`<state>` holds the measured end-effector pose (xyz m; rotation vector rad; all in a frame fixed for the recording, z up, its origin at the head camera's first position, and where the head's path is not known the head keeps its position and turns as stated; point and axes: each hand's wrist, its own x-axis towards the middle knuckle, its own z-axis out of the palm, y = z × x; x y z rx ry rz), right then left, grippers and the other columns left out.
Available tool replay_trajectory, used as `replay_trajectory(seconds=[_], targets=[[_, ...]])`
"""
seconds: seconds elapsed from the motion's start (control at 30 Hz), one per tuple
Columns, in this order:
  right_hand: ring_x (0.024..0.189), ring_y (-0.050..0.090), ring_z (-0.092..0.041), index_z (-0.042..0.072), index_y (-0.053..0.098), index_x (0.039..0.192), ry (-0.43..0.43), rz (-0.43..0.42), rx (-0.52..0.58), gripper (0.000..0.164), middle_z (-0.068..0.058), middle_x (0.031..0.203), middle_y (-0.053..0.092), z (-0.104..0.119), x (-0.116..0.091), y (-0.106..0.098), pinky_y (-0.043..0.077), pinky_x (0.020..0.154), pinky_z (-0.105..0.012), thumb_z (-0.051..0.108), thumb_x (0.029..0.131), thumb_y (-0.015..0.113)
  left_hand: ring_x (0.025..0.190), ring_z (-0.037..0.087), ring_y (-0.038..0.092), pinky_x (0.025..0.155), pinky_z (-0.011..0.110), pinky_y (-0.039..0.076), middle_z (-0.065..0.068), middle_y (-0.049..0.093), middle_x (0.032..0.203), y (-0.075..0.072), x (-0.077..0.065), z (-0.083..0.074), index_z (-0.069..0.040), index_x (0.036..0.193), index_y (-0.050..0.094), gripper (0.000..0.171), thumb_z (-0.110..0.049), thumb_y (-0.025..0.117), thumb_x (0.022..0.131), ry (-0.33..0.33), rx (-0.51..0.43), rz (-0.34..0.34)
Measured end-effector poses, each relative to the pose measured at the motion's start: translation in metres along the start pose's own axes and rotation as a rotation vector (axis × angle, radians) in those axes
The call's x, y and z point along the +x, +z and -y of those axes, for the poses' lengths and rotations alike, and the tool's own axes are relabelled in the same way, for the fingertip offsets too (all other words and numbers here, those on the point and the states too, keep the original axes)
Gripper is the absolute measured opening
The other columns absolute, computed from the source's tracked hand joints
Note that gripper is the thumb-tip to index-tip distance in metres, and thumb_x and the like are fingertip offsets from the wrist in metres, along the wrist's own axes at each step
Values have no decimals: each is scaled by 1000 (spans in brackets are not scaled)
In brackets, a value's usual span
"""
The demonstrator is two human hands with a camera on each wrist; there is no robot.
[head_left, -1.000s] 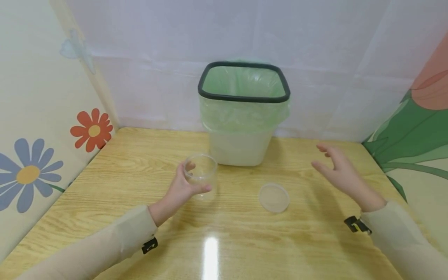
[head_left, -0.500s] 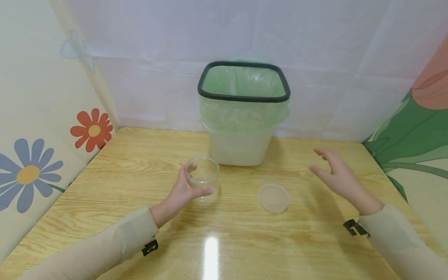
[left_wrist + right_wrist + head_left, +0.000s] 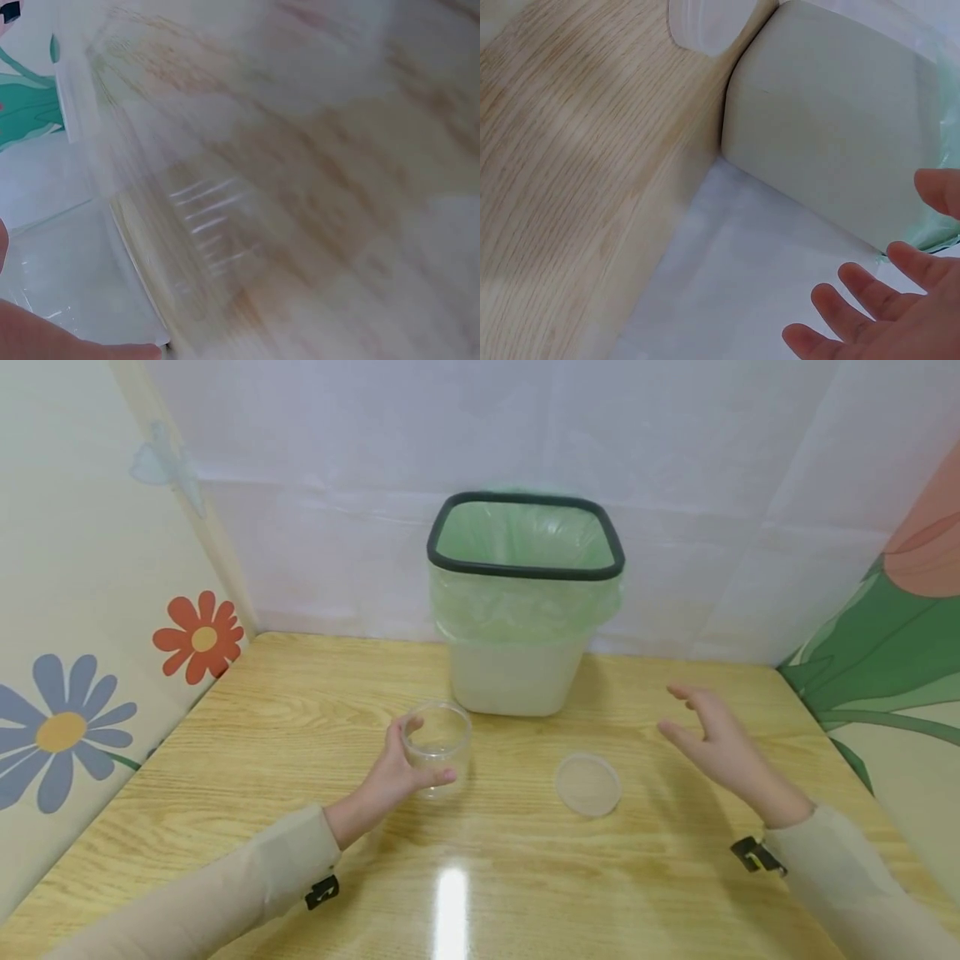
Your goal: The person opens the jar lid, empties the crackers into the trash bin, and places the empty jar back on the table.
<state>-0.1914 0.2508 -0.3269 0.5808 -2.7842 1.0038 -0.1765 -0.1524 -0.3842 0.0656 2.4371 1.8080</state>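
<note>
A clear plastic tub [image 3: 455, 748] without a cover stands upright in my left hand [image 3: 396, 770]. That hand grips it from the left side, thumb in front and fingers behind; whether its base touches the table I cannot tell. In the left wrist view the see-through tub wall [image 3: 210, 217] fills much of the picture. A round translucent lid [image 3: 588, 785] lies flat on the table to the right of the tub. Further right, my right hand [image 3: 716, 750] hovers over the table with fingers spread apart and nothing in them.
Behind the tub and lid stands a white bin [image 3: 513, 677] with a black rim and a green liner bag [image 3: 525, 610]. The wood-grain table [image 3: 525, 885] meets a white sheet at the back and flower-painted panels on both sides.
My left hand and the tub have come slightly toward me and to the right. The right hand has drifted a little left and nearer. Lid and bin stay put.
</note>
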Motion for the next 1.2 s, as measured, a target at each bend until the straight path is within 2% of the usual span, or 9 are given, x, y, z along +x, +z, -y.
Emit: replay_trajectory(seconds=[0.33, 0.63, 0.97, 1.07, 1.2], targets=[[117, 39, -53, -16, 36, 138, -60, -48, -12, 54, -38, 135, 39, -4, -2, 6, 32, 95, -68, 10, 96, 60, 141, 44, 16, 112, 59, 17, 19, 17, 155, 0, 0, 1, -2, 149, 11, 102, -12, 83, 77, -11, 17, 1], [117, 39, -54, -16, 35, 138, -42, -20, -13, 55, -38, 135, 38, -5, -3, 8, 34, 94, -69, 13, 97, 59, 137, 44, 25, 111, 56, 23, 20, 23, 154, 1, -1, 0, -2, 149, 14, 105, -7, 85, 73, -31, 38, -17], [117, 39, -54, -16, 35, 138, -44, -1, -7, 55, -38, 135, 38, -5, -4, 10, 34, 94, -68, 12, 98, 58, 137, 44, 27, 111, 57, 23, 22, 27, 153, 0, -3, 5, 2, 148, 17, 105, -10, 87, 71, -49, 99, -4], [119, 38, -54, -16, 34, 139, -32, 14, -1, 55, -38, 136, 37, -5, -5, 11, 33, 95, -68, 12, 98, 57, 138, 45, 26, 112, 57, 21, 22, 26, 153, 0, -3, 7, 3, 147, 17, 104, -6, 86, 71, -45, 106, 2], [120, 37, -54, -16, 33, 140, -17, 25, -5, 56, -38, 137, 36, -5, -5, 11, 32, 96, -68, 14, 99, 57, 137, 48, 24, 111, 59, 19, 26, 26, 152, 0, -6, 9, 5, 147, 15, 104, -1, 84, 70, -41, 160, 22]])
